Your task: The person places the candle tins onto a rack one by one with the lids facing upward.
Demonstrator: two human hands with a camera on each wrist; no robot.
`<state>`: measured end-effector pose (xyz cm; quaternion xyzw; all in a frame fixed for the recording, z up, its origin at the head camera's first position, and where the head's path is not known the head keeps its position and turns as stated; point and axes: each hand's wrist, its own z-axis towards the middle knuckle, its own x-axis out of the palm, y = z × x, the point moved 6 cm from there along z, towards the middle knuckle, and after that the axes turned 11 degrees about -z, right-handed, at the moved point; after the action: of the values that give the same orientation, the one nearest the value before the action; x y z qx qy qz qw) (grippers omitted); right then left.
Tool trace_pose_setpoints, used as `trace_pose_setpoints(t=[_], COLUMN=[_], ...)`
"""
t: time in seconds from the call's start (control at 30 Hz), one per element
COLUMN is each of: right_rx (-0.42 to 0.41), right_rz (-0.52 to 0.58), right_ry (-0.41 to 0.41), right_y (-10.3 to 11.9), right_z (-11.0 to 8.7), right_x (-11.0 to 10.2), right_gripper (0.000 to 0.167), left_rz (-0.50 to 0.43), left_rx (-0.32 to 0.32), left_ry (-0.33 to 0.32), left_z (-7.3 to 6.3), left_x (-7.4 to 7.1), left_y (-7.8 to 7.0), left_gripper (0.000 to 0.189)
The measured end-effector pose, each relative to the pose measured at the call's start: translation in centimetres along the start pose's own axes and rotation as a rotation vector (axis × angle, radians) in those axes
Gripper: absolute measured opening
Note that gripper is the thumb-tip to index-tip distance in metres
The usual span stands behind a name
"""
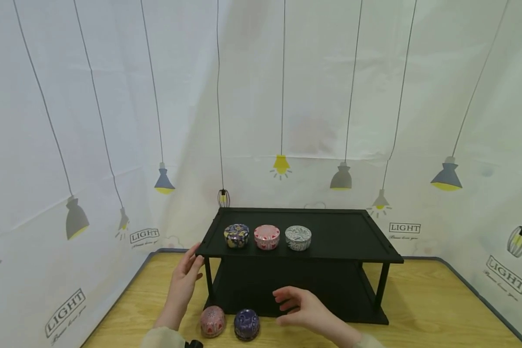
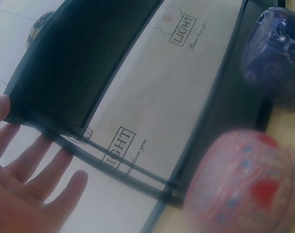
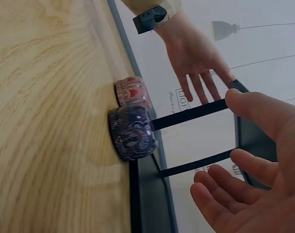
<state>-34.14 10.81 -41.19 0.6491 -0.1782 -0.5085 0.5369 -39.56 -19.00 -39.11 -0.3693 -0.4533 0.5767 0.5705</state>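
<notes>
Pink tin (image 1: 212, 321), purple tin (image 1: 246, 325) block front left of lower shelf (image 1: 252, 285); way in lies rightward, to right post (image 1: 381, 286).

Left wrist view: the pink tin (image 2: 244, 189) is blurred and cut by the bottom edge, the dark blue tin (image 2: 277, 63) is cropped at right, the left hand (image 2: 31, 194) leaves the frame at left and bottom, and a patterned tin (image 2: 37, 30) is partly hidden behind the black rack (image 2: 84, 63). Right wrist view: the dark blue tin covers part of the pink one; the right hand (image 3: 278, 174) overruns the right edge. Head view: the rack hides a printed caged lamp's (image 1: 223, 197) lower end.
</notes>
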Motion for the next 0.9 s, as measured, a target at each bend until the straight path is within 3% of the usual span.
trace_pose_setpoints(t=[0.37, 0.9], right_rx=[-0.032, 0.062], right_rz=[0.01, 0.053], right_ry=[0.02, 0.084], right_y=[-1.4, -3.3], right_z=[1.6, 3.1], right_x=[2.1, 4.5], right_gripper=[0.053, 0.055], left_rz=[0.003, 0.006], left_rx=[0.011, 0.015], left_ry=[-0.002, -0.006], left_z=[-0.1, -0.1], left_x=[-0.1, 0.0], left_y=[-0.1, -0.1], left_gripper=[0.052, 0.052])
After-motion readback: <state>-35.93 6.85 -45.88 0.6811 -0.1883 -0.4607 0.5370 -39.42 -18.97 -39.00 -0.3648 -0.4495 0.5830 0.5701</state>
